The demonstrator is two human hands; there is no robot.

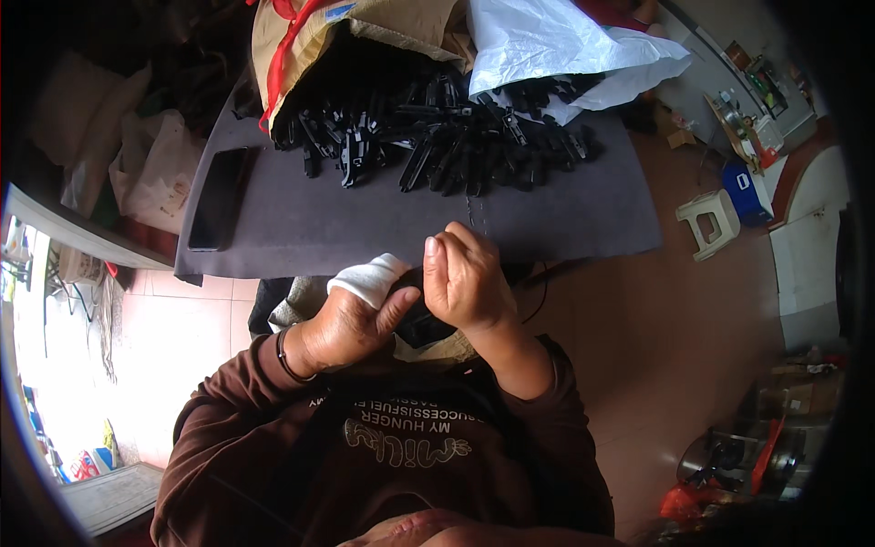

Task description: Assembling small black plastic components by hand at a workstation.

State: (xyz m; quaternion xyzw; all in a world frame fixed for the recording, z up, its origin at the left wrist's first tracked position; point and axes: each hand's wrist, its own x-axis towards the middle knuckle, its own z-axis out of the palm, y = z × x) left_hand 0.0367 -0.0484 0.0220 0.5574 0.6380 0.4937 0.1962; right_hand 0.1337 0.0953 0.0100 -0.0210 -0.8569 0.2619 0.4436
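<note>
Holds the left hand (342,333) at about eight o'clock from the middle, over the near edge of the table, with a white cloth (369,278) covering the fingers and the thumb bare, stretched toward two o'clock; cannot tell the bend of the covered fingers, nor anything in their grasp beneath the cloth; wears a dark bracelet (287,356) on that wrist and a brown sweatshirt (273,456) with pale lettering across the chest.

Holds the right hand (465,278) just beside the left, at three o'clock from it, fingers curled well inward, thumb raised along them toward twelve; cannot tell of any small thing inside that curl.

Faces, at twelve o'clock, a heap of black plastic parts (447,146) on the grey-covered table (365,228), well apart from both hands; spilling from a tan sack (392,27) at twelve and partly covered by a white sack (547,46) at one; lying at ten o'clock, near the table's left edge, a dark phone (217,205); beyond the table, between two and three o'clock, a cream stool (709,221) on the reddish floor (638,365), just beside a blue container (747,191).
</note>
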